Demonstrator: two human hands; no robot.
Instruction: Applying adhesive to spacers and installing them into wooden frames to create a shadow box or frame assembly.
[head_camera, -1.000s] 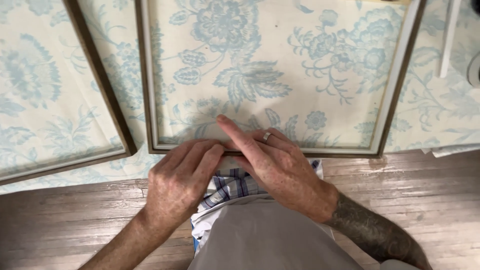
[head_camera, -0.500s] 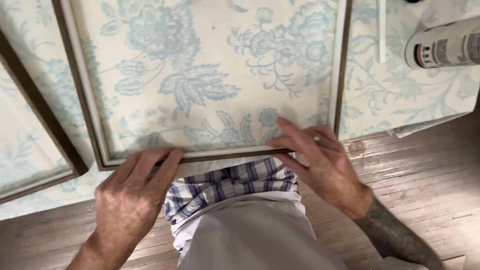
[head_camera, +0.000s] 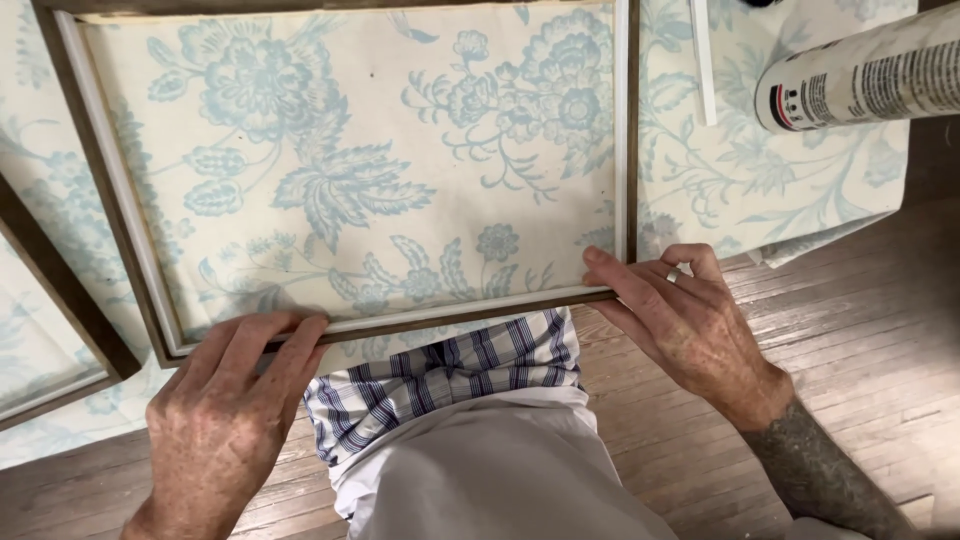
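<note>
Hands pressing dark wooden frame, left hand, right hand, floral fabric

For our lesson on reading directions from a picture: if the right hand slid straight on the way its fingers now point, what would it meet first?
The right hand points leftward along the frame's near rail. It would probably run along that rail and meet the left hand first, though depth is unclear.

Dark wooden frame flat on floral fabric, white inner lip

White cylindrical tube with red-and-black printed label, lying top right on floral fabric
</note>
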